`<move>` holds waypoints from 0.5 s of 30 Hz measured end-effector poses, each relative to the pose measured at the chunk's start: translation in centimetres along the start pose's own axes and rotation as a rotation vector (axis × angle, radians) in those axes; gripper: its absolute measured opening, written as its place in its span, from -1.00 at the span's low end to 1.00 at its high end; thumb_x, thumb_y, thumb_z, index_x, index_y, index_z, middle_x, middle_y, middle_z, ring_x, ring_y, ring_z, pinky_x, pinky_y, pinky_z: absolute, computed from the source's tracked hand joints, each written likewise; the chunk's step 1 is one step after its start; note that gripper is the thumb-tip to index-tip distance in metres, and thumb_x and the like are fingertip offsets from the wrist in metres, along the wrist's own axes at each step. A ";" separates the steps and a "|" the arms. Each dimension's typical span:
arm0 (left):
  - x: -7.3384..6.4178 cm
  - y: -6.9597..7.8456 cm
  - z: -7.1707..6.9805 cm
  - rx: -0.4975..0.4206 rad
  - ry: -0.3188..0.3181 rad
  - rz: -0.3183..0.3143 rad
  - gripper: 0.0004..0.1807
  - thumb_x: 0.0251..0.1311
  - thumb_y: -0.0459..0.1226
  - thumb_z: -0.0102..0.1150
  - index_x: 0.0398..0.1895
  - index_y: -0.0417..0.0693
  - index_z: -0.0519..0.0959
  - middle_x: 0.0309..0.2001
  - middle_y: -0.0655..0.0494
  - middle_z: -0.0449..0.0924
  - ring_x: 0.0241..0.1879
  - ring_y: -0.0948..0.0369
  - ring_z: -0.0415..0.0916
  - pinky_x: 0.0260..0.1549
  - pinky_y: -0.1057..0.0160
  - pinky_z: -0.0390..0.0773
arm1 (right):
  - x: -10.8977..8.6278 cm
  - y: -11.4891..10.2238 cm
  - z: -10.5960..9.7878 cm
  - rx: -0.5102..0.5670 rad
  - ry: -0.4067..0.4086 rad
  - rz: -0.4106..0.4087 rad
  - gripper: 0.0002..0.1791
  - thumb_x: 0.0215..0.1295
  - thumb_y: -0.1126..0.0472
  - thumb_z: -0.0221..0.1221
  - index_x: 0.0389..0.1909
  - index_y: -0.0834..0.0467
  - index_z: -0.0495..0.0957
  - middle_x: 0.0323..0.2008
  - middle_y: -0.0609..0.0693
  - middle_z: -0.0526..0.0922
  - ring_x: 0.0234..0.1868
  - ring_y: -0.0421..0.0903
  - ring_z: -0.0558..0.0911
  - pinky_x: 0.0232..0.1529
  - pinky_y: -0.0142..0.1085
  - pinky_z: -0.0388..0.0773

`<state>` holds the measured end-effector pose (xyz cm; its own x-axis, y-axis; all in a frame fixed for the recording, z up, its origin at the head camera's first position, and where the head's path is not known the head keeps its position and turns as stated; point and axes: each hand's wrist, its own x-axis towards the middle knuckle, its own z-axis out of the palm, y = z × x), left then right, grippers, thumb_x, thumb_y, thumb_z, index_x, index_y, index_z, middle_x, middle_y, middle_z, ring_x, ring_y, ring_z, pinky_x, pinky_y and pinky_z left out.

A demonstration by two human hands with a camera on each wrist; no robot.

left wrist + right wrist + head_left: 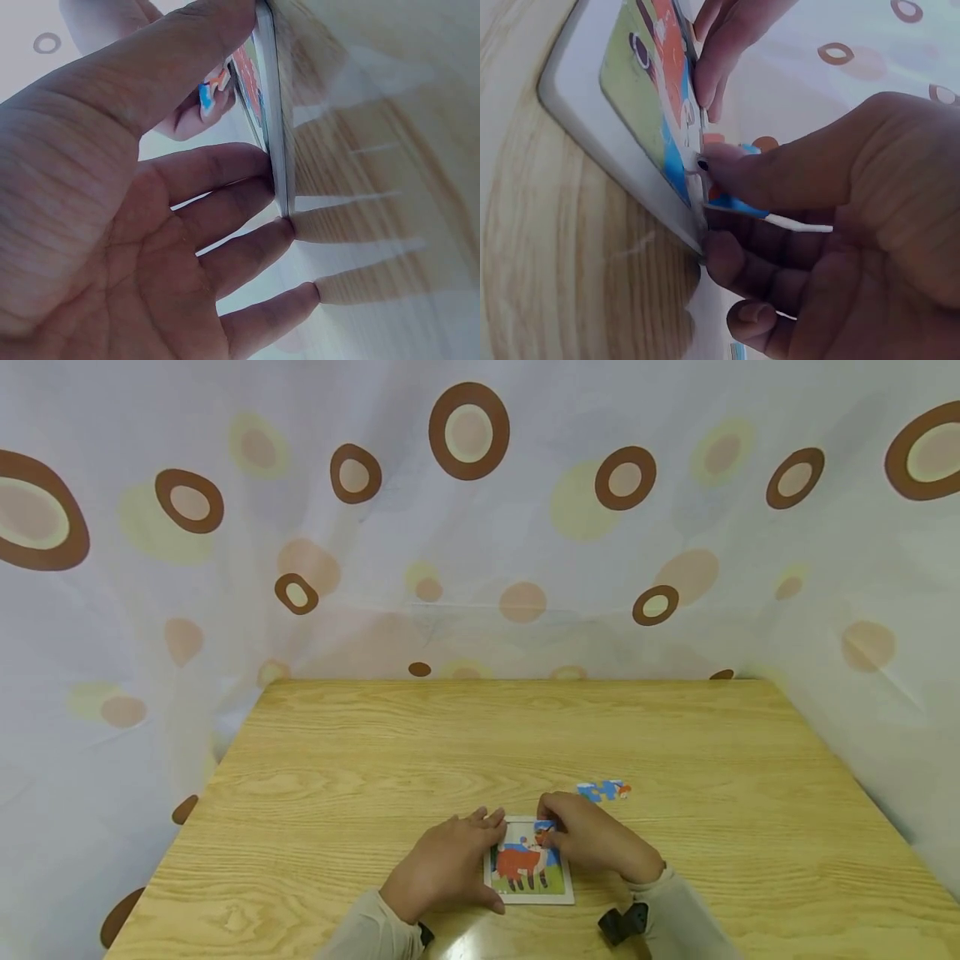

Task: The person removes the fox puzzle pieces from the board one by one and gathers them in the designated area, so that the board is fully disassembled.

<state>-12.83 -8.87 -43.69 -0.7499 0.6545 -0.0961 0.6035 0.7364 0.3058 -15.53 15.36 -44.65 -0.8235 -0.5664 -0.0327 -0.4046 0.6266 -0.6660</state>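
A picture puzzle board (540, 900) with a pale border lies on the table, showing a red-coated animal on green and blue. Along its left side rests my left hand (453, 864), fingers extended and fingertips touching the edge, thumb at the near left corner. My right hand (592, 835) pinches a blue and orange puzzle piece (739, 204) between thumb and fingers over the upper right part of the board. The thumb hides part of the piece. Bare tray shows at the board's upper left.
Several loose puzzle pieces (603, 790) lie just past my right hand, blue with some red. Beneath everything is a wooden table (360, 735). A curtain (525, 527) with brown and pastel circles hangs behind and on both sides.
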 end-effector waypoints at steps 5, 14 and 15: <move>-0.1 0.1 -0.1 -0.005 0.000 -0.001 0.08 -0.22 0.16 0.68 0.42 -0.14 0.50 0.46 -0.02 0.40 0.43 -0.01 0.37 0.27 -0.10 0.49 | 0.0 0.6 -0.4 0.075 0.014 -0.020 -0.89 0.44 0.34 0.23 -0.30 0.14 0.53 -0.41 -0.12 0.56 -0.44 -0.24 0.45 -0.40 -0.33 0.41; -0.1 0.0 0.2 -0.003 -0.012 -0.008 0.09 -0.20 0.15 0.67 0.43 -0.15 0.49 0.48 -0.02 0.37 0.45 0.00 0.33 0.32 -0.08 0.44 | -1.1 1.9 -3.4 0.098 0.071 -0.009 -0.88 0.45 0.40 0.20 -0.29 0.14 0.55 -0.40 -0.07 0.61 -0.45 -0.23 0.47 -0.39 -0.32 0.43; 0.0 0.0 0.2 0.000 -0.011 -0.008 0.09 -0.20 0.15 0.67 0.43 -0.15 0.48 0.48 -0.02 0.37 0.45 0.00 0.33 0.32 -0.07 0.43 | -1.3 2.1 -3.9 0.096 0.086 -0.003 -0.89 0.45 0.40 0.20 -0.28 0.15 0.56 -0.40 -0.06 0.62 -0.46 -0.23 0.47 -0.40 -0.33 0.43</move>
<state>-12.78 -8.88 -43.92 -0.7515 0.6508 -0.1086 0.5979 0.7413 0.3050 -16.81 19.49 -43.08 -0.8550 -0.5177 0.0304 -0.3703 0.5683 -0.7348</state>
